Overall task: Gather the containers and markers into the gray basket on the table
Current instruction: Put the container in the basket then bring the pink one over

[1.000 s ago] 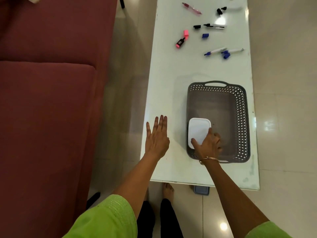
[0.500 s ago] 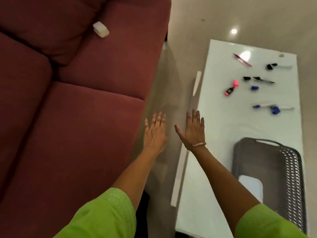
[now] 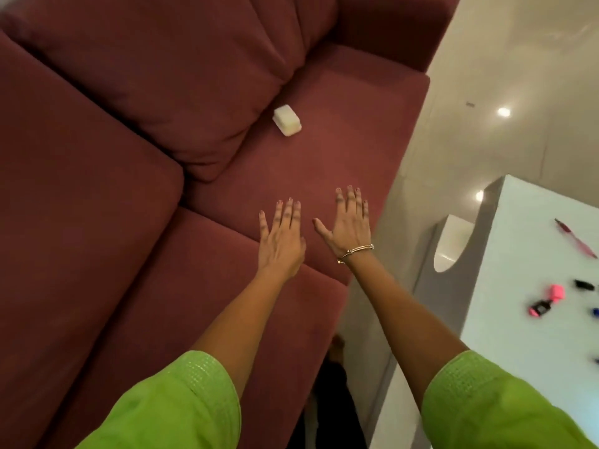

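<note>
Sofa [image 3: 162, 222], maroon fabric, broad seat and back cushions, filling the left and centre of the view. Table [image 3: 525, 319], pale glossy top, white, at the right edge, separated from the sofa by a strip of shiny floor. Arms in green sleeves, both stretched forward over the seat cushion. Left hand [image 3: 281, 243], flat, fingers straight and close together, holding nothing, hovering above the cushion. Right hand [image 3: 348, 226], gold bangle at the wrist, fingers spread wide, thumb out, equally bare. Container [image 3: 287, 120], small, white, rounded-rectangular, plastic by the look of it, lying on the seat cushion hard against the base of the back cushion, well ahead of both hands. Highlighter [image 3: 547, 299], pink with black cap end, on the table, with a pink pen [image 3: 575, 238] farther back and dark caps beside, all blurred. Gray basket not in view. Step judged in hand: reach for the stray container on the sofa. Next move likely calls for a further lean forward, a grip across the short sides with one hand, then a carry back to the table; markers judged not yet gathered.
</note>
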A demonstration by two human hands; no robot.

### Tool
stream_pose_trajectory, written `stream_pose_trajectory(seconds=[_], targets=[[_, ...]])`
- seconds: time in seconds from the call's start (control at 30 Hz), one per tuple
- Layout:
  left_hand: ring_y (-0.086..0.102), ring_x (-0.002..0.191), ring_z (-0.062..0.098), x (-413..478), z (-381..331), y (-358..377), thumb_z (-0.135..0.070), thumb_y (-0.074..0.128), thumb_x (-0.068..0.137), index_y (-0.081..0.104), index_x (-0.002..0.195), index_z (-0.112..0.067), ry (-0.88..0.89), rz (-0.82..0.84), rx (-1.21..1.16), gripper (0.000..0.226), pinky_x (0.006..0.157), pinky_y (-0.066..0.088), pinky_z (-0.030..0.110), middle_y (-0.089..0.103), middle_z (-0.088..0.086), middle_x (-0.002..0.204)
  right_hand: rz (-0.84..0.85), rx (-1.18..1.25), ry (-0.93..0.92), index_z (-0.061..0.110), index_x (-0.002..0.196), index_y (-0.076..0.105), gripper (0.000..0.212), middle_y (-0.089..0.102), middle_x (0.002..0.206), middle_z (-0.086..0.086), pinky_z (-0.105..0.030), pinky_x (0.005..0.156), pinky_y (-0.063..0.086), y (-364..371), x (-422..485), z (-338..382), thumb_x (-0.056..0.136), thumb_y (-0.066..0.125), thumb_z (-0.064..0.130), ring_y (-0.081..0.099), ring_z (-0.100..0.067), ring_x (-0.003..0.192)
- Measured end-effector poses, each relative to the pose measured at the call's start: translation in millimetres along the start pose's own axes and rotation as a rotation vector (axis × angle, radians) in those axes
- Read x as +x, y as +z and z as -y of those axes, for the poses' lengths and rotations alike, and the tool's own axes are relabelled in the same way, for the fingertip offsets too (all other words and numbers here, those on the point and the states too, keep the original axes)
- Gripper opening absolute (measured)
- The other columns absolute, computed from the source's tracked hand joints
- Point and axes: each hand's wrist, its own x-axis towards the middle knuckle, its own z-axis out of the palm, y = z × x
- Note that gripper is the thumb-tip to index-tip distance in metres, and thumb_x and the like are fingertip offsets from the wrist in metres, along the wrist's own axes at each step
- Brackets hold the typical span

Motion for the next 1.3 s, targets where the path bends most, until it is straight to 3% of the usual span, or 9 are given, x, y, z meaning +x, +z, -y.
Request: stream_pose_trajectory(seconds=[0.17,0.33,0.47,0.6,0.87,0.93,1.07,1.17,1.3], targets=[[0.003,0.148,0.019,96,40,5,-0.028,0.041,0.091,0.004,0.149,-0.014,-0.13,-0.028,0.003,0.07,0.118,0.001,0.051,0.01,0.002,0.159,0.026,0.04,-0.055,0.007,0.141,0.026,0.075,0.026,0.15,-0.02,-0.045,0.118,0.016,31,131,25,0.084,0.052,0.048,0.019,-0.033,0.141],[0.001,0.148,0.018,178,73,33,-0.029,0.039,0.092,-0.001,0.149,-0.015,-0.267,0.009,-0.015,0.071,0.118,-0.001,0.05,0.008,0.001,0.16,-0.039,0.227,-0.101,-0.001,0.124,0.046,0.045,0.051,0.126,-0.02,-0.036,0.102,0.035,68,263,46,0.084,0.058,0.019,0.047,-0.034,0.12],[0.0,0.148,0.017,223,92,43,-0.029,0.038,0.093,-0.001,0.149,-0.015,-0.289,0.019,0.004,0.07,0.118,-0.002,0.048,0.006,0.0,0.16,0.037,0.195,-0.088,0.002,0.126,0.041,0.06,0.047,0.129,-0.019,-0.039,0.103,0.036,93,330,59,0.078,0.069,0.025,0.044,-0.034,0.119],[0.0,0.148,0.017,250,102,51,-0.03,0.038,0.093,-0.002,0.149,-0.014,-0.302,0.05,-0.002,0.07,0.118,-0.001,0.049,0.004,0.001,0.16,0.089,0.088,-0.071,0.004,0.126,0.039,0.073,0.043,0.131,-0.016,-0.039,0.1,0.039,116,356,63,0.07,0.077,0.034,0.044,-0.032,0.118],[-0.001,0.148,0.017,268,93,54,-0.03,0.036,0.094,-0.001,0.149,-0.014,-0.303,0.079,-0.027,0.068,0.118,-0.002,0.048,0.004,0.001,0.16,0.037,0.112,-0.148,0.004,0.124,0.041,0.06,0.047,0.12,-0.018,-0.039,0.091,0.041,116,368,50,0.071,0.066,0.017,0.049,-0.034,0.104],[-0.002,0.148,0.017,267,88,52,-0.03,0.035,0.094,-0.001,0.149,-0.014,-0.291,0.078,-0.03,0.067,0.118,-0.003,0.048,0.004,0.001,0.16,0.007,0.29,-0.074,0.004,0.125,0.043,0.063,0.049,0.116,-0.02,-0.041,0.089,0.042,111,362,47,0.069,0.066,0.021,0.05,-0.036,0.1],[-0.001,0.148,0.017,264,81,49,-0.031,0.035,0.095,0.0,0.149,-0.014,-0.302,0.09,-0.054,0.067,0.118,-0.004,0.048,0.005,0.001,0.16,-0.098,0.713,0.349,0.004,0.123,0.047,0.06,0.056,0.118,-0.02,-0.039,0.089,0.039,102,346,39,0.072,0.049,0.037,0.052,-0.035,0.107],[0.0,0.148,0.017,264,74,49,-0.032,0.033,0.095,-0.001,0.149,-0.014,-0.289,0.09,-0.056,0.066,0.118,-0.005,0.048,0.006,0.002,0.16,-0.093,0.686,0.489,0.002,0.119,0.048,0.057,0.061,0.116,-0.023,-0.042,0.089,0.039,98,344,26,0.076,0.038,0.039,0.054,-0.039,0.108],[0.0,0.148,0.017,268,70,53,-0.033,0.032,0.096,0.0,0.149,-0.014,-0.285,0.101,-0.069,0.065,0.118,-0.005,0.048,0.006,0.002,0.16,-0.069,0.534,0.498,-0.001,0.115,0.047,0.033,0.062,0.111,-0.028,-0.044,0.082,0.04,95,353,21,0.092,0.04,0.022,0.056,-0.043,0.103]])
